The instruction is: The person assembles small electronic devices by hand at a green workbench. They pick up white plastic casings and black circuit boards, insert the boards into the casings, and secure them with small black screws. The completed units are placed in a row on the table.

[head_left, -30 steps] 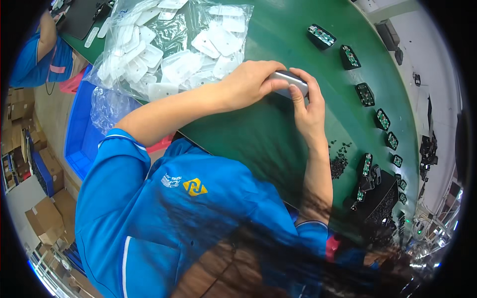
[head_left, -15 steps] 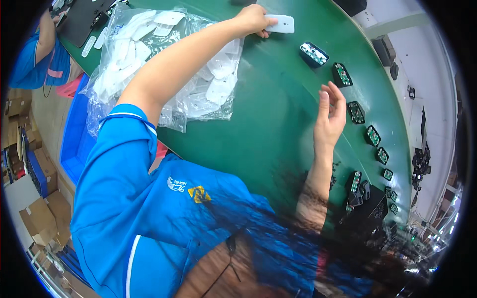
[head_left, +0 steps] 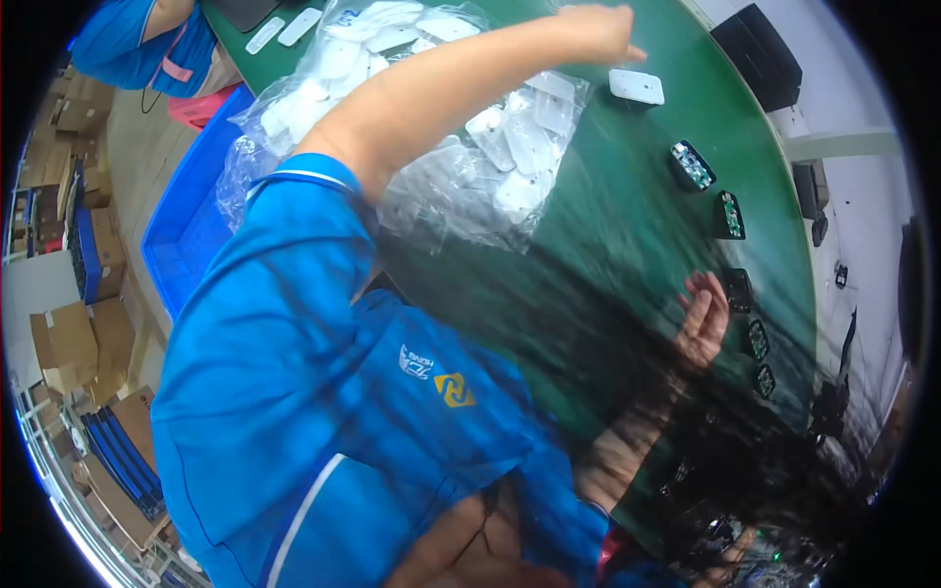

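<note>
At the far edge of the view my left hand (head_left: 610, 31) is apart from a white cover (head_left: 636, 86), its thumb and fingers apart and nothing visible in them. The cover is a rounded rectangle with a small dark hole, and a dark edge shows beneath it. Beside a row of black housings my right hand (head_left: 704, 321) hovers open, fingers loosely bent and holding nothing. The nearer housings, one with a green circuit board (head_left: 693, 165) and another black housing (head_left: 729, 215), lie with their insides facing up. Strands of dark hair blur the view around my right forearm.
A clear plastic bag (head_left: 524, 211) with several white covers lies under my left arm on the green table (head_left: 598, 186). A blue bin (head_left: 191, 220) stands left of the table. Another person's blue sleeve (head_left: 108, 49) shows at far left. Cardboard boxes (head_left: 64, 338) are stacked on the left.
My left hand has let go of the white cover and moved away from it. The whole view has shifted, and hair now covers more of the right side.
</note>
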### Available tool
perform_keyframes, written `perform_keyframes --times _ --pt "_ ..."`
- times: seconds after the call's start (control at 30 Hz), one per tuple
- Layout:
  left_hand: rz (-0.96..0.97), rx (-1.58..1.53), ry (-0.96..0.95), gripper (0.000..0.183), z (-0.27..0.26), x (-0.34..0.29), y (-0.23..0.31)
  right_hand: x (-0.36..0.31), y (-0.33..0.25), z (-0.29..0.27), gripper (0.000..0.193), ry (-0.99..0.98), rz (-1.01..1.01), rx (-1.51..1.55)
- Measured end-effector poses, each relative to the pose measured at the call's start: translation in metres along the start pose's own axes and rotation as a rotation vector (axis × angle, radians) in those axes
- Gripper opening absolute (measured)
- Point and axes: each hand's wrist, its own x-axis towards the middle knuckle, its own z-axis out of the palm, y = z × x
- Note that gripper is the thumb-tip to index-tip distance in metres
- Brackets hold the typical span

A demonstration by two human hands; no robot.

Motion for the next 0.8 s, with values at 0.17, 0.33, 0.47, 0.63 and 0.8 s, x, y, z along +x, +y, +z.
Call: perform_keyframes --times 0.17,0.33,0.47,0.63,0.8 --pt "0.156 -0.035 0.054 0.030 -0.100 -0.079 -0.030 -0.033 -0.004 -0.025 0.029 0.077 0.035 -0.075" --pt "0.056 0.298 -0.336 0.026 -0.108 -0.166 -0.041 -0.051 0.005 -0.030 0.028 0.108 0.095 -0.021" --pt "0.202 0.183 -0.101 0.035 -0.070 -0.195 -0.045 -0.056 -0.004 -0.023 0.027 0.154 0.116 0.007" --pt "0.157 -0.061 -0.139 0.038 -0.060 -0.198 -0.033 -0.062 0.007 -0.051 0.026 0.336 0.097 0.039" --pt "-0.051 -0.306 -0.194 0.032 -0.067 -0.192 -0.047 -0.089 0.021 -0.100 0.024 0.479 0.132 -0.349"
